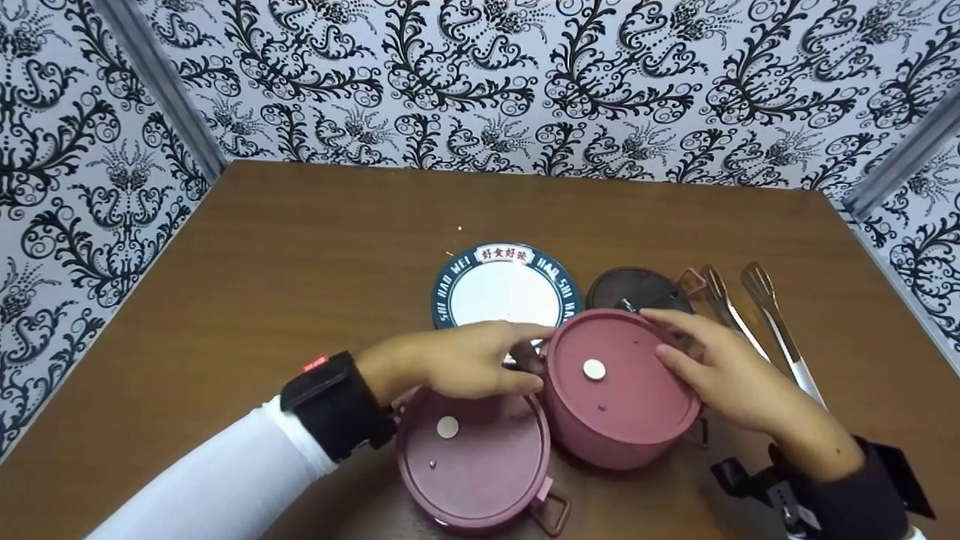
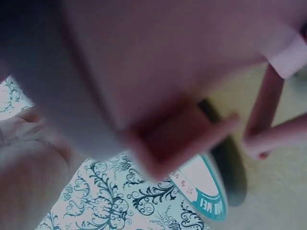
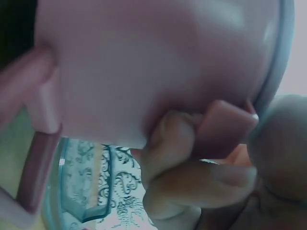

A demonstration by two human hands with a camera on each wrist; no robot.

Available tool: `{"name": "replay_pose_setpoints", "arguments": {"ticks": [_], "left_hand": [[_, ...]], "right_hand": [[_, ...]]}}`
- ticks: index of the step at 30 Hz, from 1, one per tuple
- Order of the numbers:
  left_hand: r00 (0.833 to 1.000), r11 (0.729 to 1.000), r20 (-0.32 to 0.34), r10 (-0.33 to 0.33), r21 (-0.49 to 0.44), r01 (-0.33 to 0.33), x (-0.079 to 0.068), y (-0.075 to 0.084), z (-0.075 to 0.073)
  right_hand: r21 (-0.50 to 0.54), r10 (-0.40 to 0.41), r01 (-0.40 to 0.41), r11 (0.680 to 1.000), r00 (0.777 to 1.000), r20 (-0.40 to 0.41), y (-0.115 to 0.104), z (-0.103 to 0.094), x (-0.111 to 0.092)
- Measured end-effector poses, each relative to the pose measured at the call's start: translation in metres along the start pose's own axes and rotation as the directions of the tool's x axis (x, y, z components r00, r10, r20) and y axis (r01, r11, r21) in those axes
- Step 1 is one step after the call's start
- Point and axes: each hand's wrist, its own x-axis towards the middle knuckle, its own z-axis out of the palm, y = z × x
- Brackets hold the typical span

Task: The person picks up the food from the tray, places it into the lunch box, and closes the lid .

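Note:
Two lidded pink pots, each with a cream round knob, stand close together in the head view. My left hand (image 1: 480,360) reaches over the left pot (image 1: 480,472) and holds the near-left handle (image 1: 529,360) of the right pot (image 1: 622,382) between thumb and fingers. My right hand (image 1: 720,367) grips that same pot on its far right side, thumb on the lid edge. Curled fingers (image 3: 177,139) show beside a handle bracket (image 3: 225,129) in the right wrist view. The left wrist view shows part of my left hand (image 2: 33,163), its fingertips hidden.
Behind the pots lies a white plate with a dark blue lettered rim (image 1: 444,289). A dark round vessel (image 1: 634,285) with a pink handle sits partly hidden behind the right pot. Metal tongs (image 1: 784,330) lie at the right. Patterned walls (image 1: 487,90) border the wooden table (image 1: 300,247).

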Motion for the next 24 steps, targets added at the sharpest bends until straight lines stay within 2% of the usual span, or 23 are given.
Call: {"name": "replay_pose_setpoints", "arguments": {"ticks": [5,11,14,18,21,24], "left_hand": [[0.997,1.000,-0.081,-0.006,-0.004,0.005,-0.010,0.008,-0.002],[0.978,0.998,-0.206,-0.007,-0.067,-0.007,-0.020,0.018,0.001],[0.957,0.996,-0.289,-0.007,-0.086,-0.019,-0.024,0.025,0.003],[0.916,0.993,-0.401,-0.023,-0.115,-0.026,-0.030,0.034,0.007],[0.892,0.989,-0.449,-0.053,-0.146,-0.015,-0.038,0.038,0.011],[0.870,0.984,-0.486,-0.079,-0.177,-0.009,-0.046,0.039,0.013]], "right_hand": [[-0.053,-0.004,-0.002,0.999,0.994,-0.106,-0.012,-0.005,-0.006],[-0.024,-0.051,0.046,0.999,0.957,-0.285,-0.023,-0.003,-0.013],[0.048,-0.055,0.075,0.996,0.943,-0.328,-0.028,-0.004,-0.014],[0.140,-0.056,0.111,0.984,0.935,-0.351,-0.036,-0.002,-0.016],[0.197,-0.047,0.121,0.973,0.938,-0.344,-0.044,0.003,-0.019],[0.271,-0.025,0.113,0.956,0.950,-0.310,-0.053,0.008,-0.022]]}}
